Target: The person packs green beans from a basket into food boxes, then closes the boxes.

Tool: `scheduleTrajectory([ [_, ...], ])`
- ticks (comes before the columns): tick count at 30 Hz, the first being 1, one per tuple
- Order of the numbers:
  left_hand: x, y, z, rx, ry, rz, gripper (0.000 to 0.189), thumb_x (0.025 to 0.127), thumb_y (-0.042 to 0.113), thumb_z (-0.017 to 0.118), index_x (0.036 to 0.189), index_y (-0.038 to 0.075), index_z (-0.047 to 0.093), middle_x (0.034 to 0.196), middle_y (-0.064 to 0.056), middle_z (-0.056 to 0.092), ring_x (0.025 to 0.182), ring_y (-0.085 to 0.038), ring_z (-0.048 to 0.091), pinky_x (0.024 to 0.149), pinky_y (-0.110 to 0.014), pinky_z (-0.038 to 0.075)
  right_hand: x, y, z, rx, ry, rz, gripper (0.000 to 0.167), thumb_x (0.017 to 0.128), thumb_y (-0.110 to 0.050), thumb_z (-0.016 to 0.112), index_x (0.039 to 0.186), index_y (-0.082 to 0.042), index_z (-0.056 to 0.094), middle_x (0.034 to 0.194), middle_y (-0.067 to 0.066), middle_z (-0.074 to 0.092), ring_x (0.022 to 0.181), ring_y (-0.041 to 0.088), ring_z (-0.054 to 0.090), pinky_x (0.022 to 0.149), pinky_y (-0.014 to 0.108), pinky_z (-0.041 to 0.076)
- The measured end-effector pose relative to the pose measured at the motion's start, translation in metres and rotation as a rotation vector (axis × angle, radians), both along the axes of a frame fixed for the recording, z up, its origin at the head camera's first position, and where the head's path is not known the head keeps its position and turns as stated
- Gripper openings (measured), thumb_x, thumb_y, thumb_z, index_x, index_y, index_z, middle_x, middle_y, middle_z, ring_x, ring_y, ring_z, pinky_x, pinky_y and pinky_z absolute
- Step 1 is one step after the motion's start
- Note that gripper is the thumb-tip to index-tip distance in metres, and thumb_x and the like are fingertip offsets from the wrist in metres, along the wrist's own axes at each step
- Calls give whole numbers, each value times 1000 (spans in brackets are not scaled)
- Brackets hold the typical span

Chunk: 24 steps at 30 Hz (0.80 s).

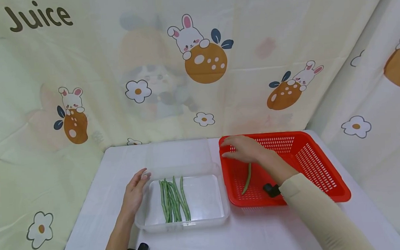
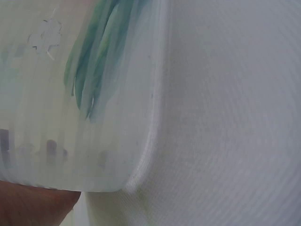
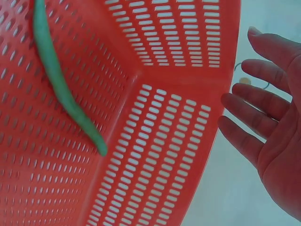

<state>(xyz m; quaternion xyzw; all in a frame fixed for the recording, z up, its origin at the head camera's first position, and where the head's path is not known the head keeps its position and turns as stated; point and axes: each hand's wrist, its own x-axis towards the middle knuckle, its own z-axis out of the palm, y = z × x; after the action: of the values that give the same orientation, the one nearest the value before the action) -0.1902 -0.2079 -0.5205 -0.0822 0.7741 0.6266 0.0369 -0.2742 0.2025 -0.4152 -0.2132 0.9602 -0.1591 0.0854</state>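
My left hand [image 1: 134, 191] rests at the left rim of a clear plastic box [image 1: 206, 222], its fingers fairly straight along the side. Inside that box, several green beans [image 1: 173, 201] lie side by side, seen blurred through the wall in the left wrist view. My right hand [image 1: 242, 148] is over the back left corner of a red slotted basket [image 1: 343, 195]. Its fingers are spread and loosely bent, with nothing between them. A single green bean [image 3: 61, 89] lies in the basket, below that hand and partly covered by it in the head view.
The box and the basket stand side by side on a white-covered table [image 1: 122, 161], the basket to the right. A printed curtain [image 1: 103, 106] hangs behind the table, and another [image 1: 370, 163] hangs along the right side.
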Motion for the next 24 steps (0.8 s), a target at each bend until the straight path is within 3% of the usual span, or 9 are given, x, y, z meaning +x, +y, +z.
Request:
scheduleTrajectory([
  [8,0,0,0,8,-1,4,51,111,39,47,157,17,43,159,-11,50,156,-31,34,128,-59,19,-1,16,-3,-22,-17,-35,49,94,-35,77,137,-14,66,135,7,67,126,29,61,102,48,57],
  [13,0,0,1,12,-3,-2,51,111,40,46,157,17,42,160,-10,50,156,-31,34,128,-59,18,-1,25,-7,-25,-39,-63,53,95,-38,76,140,-13,65,136,8,67,126,31,62,101,50,57],
  [24,1,0,2,15,-6,1,51,111,40,47,157,18,43,160,-10,50,157,-30,31,128,-58,20,-3,38,-18,-24,-37,-45,52,96,-37,76,140,-12,65,137,9,67,128,32,61,104,53,55],
])
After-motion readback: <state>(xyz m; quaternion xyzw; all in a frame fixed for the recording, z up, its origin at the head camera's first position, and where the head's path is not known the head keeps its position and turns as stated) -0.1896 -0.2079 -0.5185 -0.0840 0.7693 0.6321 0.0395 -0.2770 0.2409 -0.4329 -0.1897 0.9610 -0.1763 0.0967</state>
